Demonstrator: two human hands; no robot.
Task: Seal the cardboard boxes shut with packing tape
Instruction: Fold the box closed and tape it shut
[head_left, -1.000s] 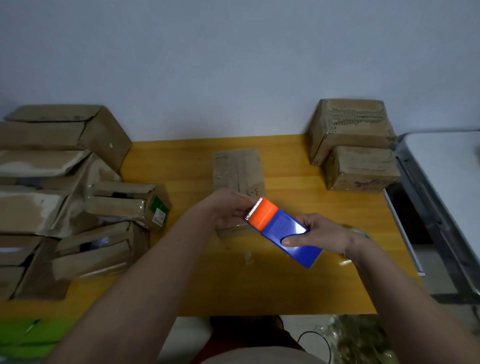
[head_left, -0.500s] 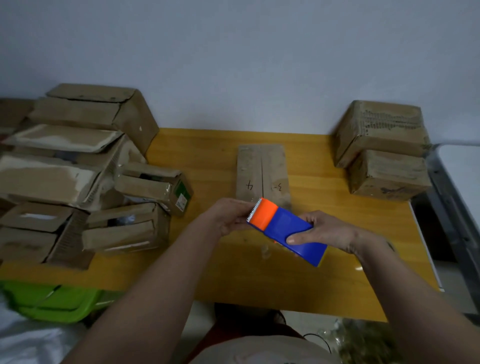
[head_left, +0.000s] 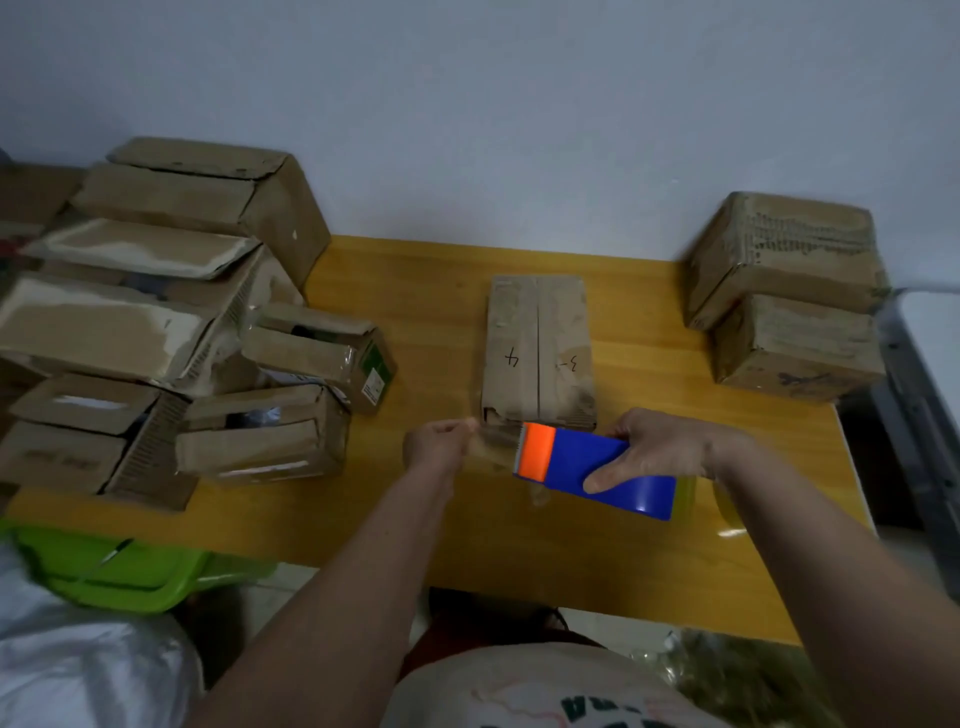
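1. Our right hand wraps round the blue body of the tape dispenser, thumb along the near face, so the orange toothed end points leftward at the other hand

2. Our left hand pinches something at its fingertips, just beside that orange end; a clear strip of tape seems stretched between the two, though blur makes it hard to be sure

3. We judge the free end is being pulled out with the hands apart, so the strip comes off taut and doesn't fold onto itself

4. Just beyond both hands lies the box, flaps closed and meeting in a middle seam that runs away from us; it sits lengthwise so a strip can run straight along that seam

5. Its near end is almost touching the dispenser, which keeps the reach short

6. Far to the left of our left hand is the pile of boxes, several with flaps gaping, probably waiting their turn

7. Beyond our right hand and to its right, two stacked boxes sit closed, likely the finished ones kept apart

8. Next up, as we read it: stick the free end on the near end of the box
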